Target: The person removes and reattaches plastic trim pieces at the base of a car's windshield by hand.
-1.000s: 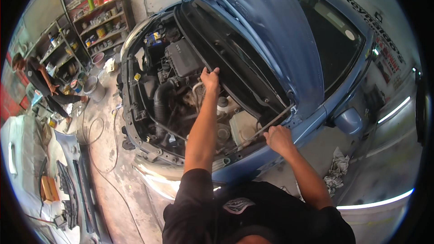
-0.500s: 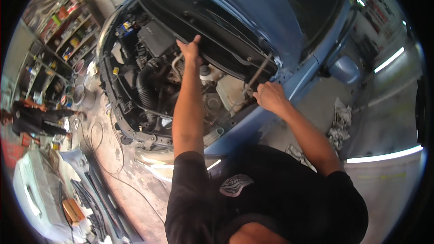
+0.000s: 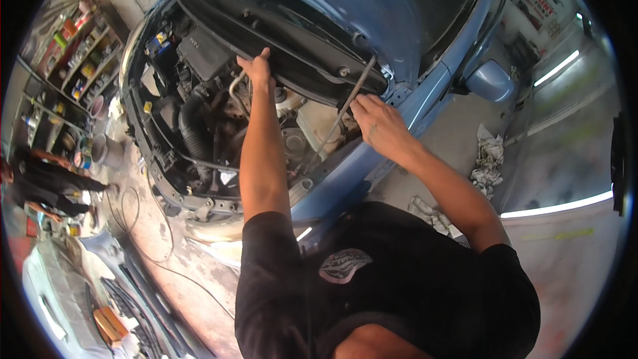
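A long black plastic cowl panel (image 3: 292, 50) lies across the back of the blue car's engine bay, below the windscreen. My left hand (image 3: 258, 70) is closed on its front edge near the middle, thumb uppermost. At the panel's right end, my right hand (image 3: 379, 126) has its fingers curled against the edge; the fingertips are partly hidden. Close beside those fingers, the thin hood prop rod (image 3: 359, 83) slants up to the raised blue hood (image 3: 392, 20). Below the panel sit a whitish reservoir (image 3: 318, 123) and a black engine cover (image 3: 205, 52).
The blue fender (image 3: 342, 189) and side mirror (image 3: 490, 81) are on the right. Crumpled paper (image 3: 488, 156) lies on the floor. At left are shelves (image 3: 86, 60), a bucket (image 3: 107, 151), a cable (image 3: 149, 259), removed body parts (image 3: 143, 279) and another person (image 3: 50, 176).
My right hand has moved forward from beside the fender to the panel's right end. My left hand keeps its hold on the panel edge. The whole view has shifted slightly.
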{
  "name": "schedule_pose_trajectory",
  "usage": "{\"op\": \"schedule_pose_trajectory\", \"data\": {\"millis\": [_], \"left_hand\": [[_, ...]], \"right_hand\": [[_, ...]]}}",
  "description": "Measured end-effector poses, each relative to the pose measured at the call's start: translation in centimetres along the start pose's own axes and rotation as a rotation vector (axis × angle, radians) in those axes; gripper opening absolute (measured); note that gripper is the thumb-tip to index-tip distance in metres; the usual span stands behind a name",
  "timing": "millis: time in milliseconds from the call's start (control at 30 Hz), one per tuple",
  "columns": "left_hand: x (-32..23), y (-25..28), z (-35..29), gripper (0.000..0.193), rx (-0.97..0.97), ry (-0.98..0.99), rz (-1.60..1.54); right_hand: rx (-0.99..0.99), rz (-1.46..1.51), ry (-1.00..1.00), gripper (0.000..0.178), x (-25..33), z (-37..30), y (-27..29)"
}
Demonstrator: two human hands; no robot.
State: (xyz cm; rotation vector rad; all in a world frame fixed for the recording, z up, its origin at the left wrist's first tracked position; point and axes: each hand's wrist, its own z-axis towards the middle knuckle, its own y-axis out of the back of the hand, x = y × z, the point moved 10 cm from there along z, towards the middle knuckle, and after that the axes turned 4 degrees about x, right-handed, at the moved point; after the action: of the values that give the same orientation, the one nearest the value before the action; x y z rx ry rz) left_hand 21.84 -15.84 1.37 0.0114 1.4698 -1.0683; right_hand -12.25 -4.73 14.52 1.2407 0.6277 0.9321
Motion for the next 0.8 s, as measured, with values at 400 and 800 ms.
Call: {"op": "schedule_pose_trajectory", "data": {"millis": [400,800], "left_hand": [[0.2,0.3,-5.9,0.069,0.182,0.247,0.102],[-10.4,5.5,-22.8,0.034,1.154,0.093,1.078]], "right_hand": [[0.275,-0.244,0.003,0.067,0.2,7.5,-4.4],[0.268,-0.206,0.072,0.061,0.8,9.8,-5.3]]}}
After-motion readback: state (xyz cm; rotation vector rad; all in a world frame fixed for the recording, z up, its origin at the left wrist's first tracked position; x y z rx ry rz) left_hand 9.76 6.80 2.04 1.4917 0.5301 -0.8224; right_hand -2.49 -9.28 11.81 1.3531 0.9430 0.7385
